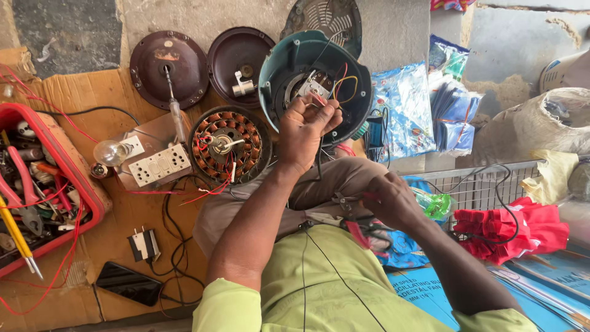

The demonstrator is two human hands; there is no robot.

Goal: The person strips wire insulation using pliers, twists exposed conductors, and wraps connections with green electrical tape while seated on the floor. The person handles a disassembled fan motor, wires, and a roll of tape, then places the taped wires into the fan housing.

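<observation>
We see a glossy teal plastic housing (289, 67), copper-wound metal stator (227, 146), and rough brown cardboard (132, 215).

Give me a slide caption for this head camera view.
Left hand pinching wires inside a teal fan housing; right hand gripping pliers on the lap.

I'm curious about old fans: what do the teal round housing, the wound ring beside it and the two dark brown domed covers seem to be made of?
The teal round housing looks like moulded plastic, smooth and matte. The wound ring shows orange-brown coils, probably copper wire, on a dark metal core. The two dark brown domed covers look like painted metal, dusty and scuffed, though that is uncertain.
</observation>
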